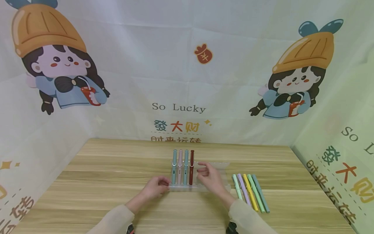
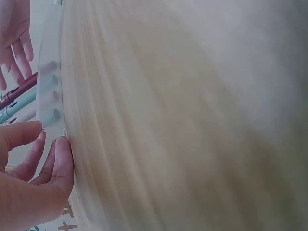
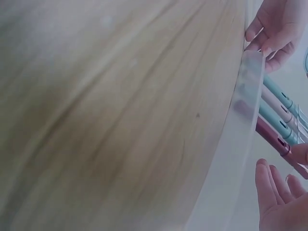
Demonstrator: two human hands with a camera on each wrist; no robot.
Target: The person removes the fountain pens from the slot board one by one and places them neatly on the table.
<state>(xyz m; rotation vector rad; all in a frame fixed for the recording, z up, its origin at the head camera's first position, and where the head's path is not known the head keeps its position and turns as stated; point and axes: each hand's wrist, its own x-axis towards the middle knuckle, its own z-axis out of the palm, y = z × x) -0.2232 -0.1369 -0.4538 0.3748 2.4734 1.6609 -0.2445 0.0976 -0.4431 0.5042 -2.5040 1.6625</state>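
Observation:
A clear plastic pen stand (image 1: pixel 217 164) rests on the table with pens upright in its left part: two teal-blue pens (image 1: pixel 174 174), a pink pen (image 1: pixel 180 172) and a dark red pen (image 1: pixel 191 174). My left hand (image 1: pixel 156 188) pinches the stand's front left corner between thumb and fingers; the right wrist view shows this grip on the end of the front strip (image 3: pixel 226 159). My right hand (image 1: pixel 211 178) hovers over the stand's right part, just right of the dark red pen, its fingers loosely spread and holding nothing.
Right of the stand, several pens lie side by side on the wooden table (image 1: pixel 117 162): mint (image 1: pixel 237 187), purple (image 1: pixel 243 188), yellow (image 1: pixel 250 191), green (image 1: pixel 255 193) and blue-grey (image 1: pixel 261 193). A printed cloth (image 1: pixel 131 65) hangs behind and at both sides.

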